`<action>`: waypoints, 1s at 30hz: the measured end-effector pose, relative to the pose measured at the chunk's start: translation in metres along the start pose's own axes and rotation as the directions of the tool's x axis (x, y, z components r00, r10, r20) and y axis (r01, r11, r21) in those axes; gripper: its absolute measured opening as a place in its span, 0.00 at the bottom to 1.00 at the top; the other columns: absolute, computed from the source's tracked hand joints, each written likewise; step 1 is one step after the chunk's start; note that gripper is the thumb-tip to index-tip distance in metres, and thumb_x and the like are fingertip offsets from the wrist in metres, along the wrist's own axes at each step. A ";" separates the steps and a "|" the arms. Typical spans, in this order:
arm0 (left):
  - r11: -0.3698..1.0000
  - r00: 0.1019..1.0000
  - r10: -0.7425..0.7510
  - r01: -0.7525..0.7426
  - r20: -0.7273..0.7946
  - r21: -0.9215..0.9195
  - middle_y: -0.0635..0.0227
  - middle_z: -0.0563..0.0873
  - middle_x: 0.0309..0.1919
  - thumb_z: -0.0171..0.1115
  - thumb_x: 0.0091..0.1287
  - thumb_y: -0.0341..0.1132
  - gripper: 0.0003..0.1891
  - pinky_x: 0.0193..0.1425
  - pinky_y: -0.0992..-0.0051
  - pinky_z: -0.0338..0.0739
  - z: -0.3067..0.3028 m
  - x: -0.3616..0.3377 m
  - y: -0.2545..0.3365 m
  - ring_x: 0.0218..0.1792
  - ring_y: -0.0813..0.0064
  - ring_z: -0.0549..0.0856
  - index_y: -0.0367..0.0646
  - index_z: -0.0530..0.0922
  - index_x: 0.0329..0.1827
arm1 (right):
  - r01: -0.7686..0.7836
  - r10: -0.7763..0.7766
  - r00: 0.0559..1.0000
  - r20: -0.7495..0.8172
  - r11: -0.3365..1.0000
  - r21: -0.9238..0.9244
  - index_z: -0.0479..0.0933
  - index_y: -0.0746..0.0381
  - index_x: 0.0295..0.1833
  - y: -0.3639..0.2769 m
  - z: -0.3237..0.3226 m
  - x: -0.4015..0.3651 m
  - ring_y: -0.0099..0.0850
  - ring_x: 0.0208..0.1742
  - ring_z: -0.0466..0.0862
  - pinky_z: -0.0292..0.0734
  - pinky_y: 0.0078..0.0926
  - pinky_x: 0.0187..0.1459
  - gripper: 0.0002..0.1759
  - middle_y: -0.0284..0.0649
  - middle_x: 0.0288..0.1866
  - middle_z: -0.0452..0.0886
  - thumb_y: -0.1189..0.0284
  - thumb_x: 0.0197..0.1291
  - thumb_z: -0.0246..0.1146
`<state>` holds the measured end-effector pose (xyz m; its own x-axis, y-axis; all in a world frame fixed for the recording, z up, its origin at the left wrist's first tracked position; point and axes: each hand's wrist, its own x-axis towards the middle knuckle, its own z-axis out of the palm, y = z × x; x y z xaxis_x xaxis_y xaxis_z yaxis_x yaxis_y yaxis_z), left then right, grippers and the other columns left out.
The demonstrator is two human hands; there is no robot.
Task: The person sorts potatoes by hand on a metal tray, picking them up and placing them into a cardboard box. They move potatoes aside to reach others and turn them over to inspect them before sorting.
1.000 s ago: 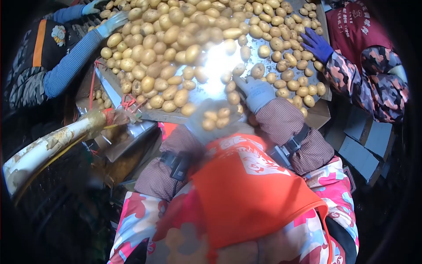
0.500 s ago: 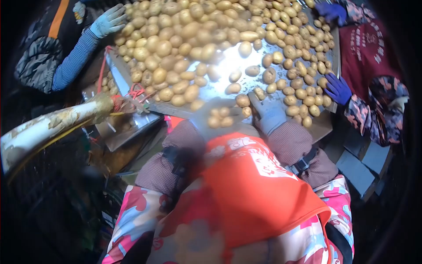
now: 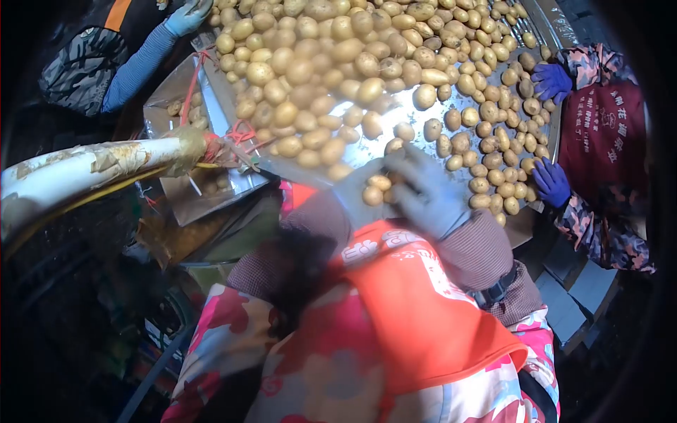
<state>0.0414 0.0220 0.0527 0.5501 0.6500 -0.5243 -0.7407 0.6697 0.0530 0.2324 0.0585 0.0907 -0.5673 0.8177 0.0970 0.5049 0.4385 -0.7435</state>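
Note:
Many potatoes (image 3: 338, 49) lie on a shiny metal table (image 3: 360, 144) in front of me. My left hand (image 3: 361, 192), in a grey-blue glove, is at the table's near edge with small potatoes (image 3: 376, 189) held in its palm. Right beside it, my right hand (image 3: 427, 192) wears the same kind of glove and reaches over toward the left one. Its fingers are smeared by motion, and a dark round shape, perhaps a potato, shows at their tips.
A co-worker's gloved hand (image 3: 189, 17) is at the upper left. Another co-worker's purple gloves (image 3: 551, 182) touch the table's right edge. A white pole (image 3: 92, 169) with red string (image 3: 241, 134) juts in from the left, near an open box (image 3: 190, 201).
My right hand has moved left, close to my left hand. Fewer potatoes show in my left palm. The view has shifted, so the table and co-workers appear displaced.

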 end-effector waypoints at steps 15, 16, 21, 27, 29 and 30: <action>0.992 0.967 0.066 -0.038 0.245 -0.119 0.59 0.81 0.59 0.61 0.74 0.43 0.19 0.59 0.56 0.81 -0.025 0.007 0.009 0.57 0.61 0.82 0.48 0.74 0.64 | -0.430 0.485 0.874 0.029 0.800 -0.418 0.78 0.55 0.65 0.089 0.037 0.119 0.49 0.58 0.84 0.80 0.43 0.57 0.23 0.51 0.52 0.85 0.67 0.65 0.63; 0.989 0.973 0.054 -0.021 0.226 -0.147 0.59 0.81 0.60 0.60 0.75 0.44 0.19 0.59 0.55 0.82 -0.025 0.006 0.013 0.58 0.61 0.82 0.48 0.74 0.65 | -0.447 0.503 0.864 0.022 0.787 -0.425 0.78 0.55 0.64 0.094 0.044 0.125 0.53 0.58 0.84 0.80 0.45 0.58 0.22 0.53 0.52 0.85 0.67 0.64 0.63; 0.961 0.986 0.063 -0.017 0.157 -0.275 0.57 0.81 0.62 0.57 0.77 0.49 0.22 0.59 0.51 0.82 -0.034 -0.007 0.032 0.60 0.56 0.83 0.48 0.72 0.67 | -0.467 0.468 0.884 -0.011 0.880 -0.092 0.77 0.59 0.65 0.118 0.043 0.110 0.42 0.57 0.86 0.81 0.36 0.56 0.24 0.50 0.54 0.86 0.67 0.64 0.68; 0.952 0.979 0.187 -0.159 0.084 -0.262 0.57 0.80 0.63 0.58 0.77 0.52 0.25 0.67 0.55 0.79 -0.019 -0.035 0.045 0.63 0.53 0.81 0.48 0.73 0.70 | -0.110 0.124 0.991 -0.045 0.966 0.234 0.78 0.66 0.64 -0.020 0.018 0.078 0.35 0.67 0.78 0.73 0.33 0.68 0.17 0.45 0.67 0.81 0.75 0.73 0.60; 0.900 0.901 0.254 -0.087 0.352 -0.428 0.62 0.80 0.62 0.58 0.77 0.52 0.25 0.69 0.56 0.79 -0.058 -0.012 0.032 0.63 0.58 0.80 0.49 0.74 0.70 | 0.346 -0.346 0.938 0.019 0.934 -0.083 0.78 0.65 0.64 -0.050 0.029 0.078 0.49 0.75 0.74 0.68 0.43 0.74 0.21 0.52 0.70 0.78 0.76 0.65 0.65; 0.887 0.914 0.276 -0.122 0.297 -0.446 0.64 0.82 0.60 0.56 0.78 0.52 0.22 0.66 0.56 0.81 -0.048 -0.023 0.031 0.60 0.60 0.82 0.50 0.76 0.67 | 0.507 -0.498 0.862 0.094 0.850 -0.145 0.78 0.65 0.64 -0.066 0.036 0.080 0.54 0.76 0.72 0.66 0.47 0.75 0.23 0.55 0.71 0.76 0.77 0.62 0.67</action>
<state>-0.0131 0.0105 0.0261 0.4135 0.8855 -0.2119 -0.8960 0.3543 -0.2678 0.1304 0.0823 0.1236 -0.8018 0.4510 0.3919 0.2354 0.8413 -0.4866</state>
